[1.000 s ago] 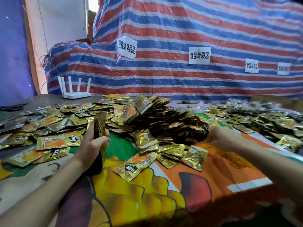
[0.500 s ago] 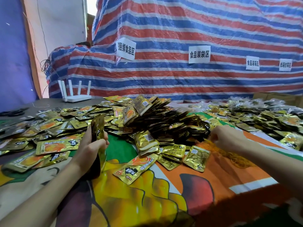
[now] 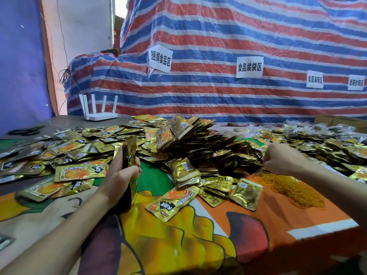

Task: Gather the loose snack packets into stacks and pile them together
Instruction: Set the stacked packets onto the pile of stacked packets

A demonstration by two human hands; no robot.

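Observation:
My left hand (image 3: 119, 175) grips a stack of gold snack packets (image 3: 129, 153) stood on edge on the cloth, left of centre. Behind it rises a big heap of stacked packets (image 3: 200, 147). Loose gold packets (image 3: 79, 172) lie flat to the left, and a few more loose packets (image 3: 172, 203) sit in front of the heap. My right hand (image 3: 282, 159) is curled into a fist just above a tangle of yellow rubber bands (image 3: 294, 187). Thin yellow strands run from its fingers, which are turned away from me.
A colourful printed cloth (image 3: 168, 245) covers the table. More packets (image 3: 337, 147) are spread at the far right. A white router (image 3: 99, 114) stands at the back left, black scissors (image 3: 25, 131) lie near it, and a striped tarp (image 3: 218, 46) walls the back.
My right hand has lifted slightly up and to the right over the rubber bands. The left hand keeps the stack in the same place.

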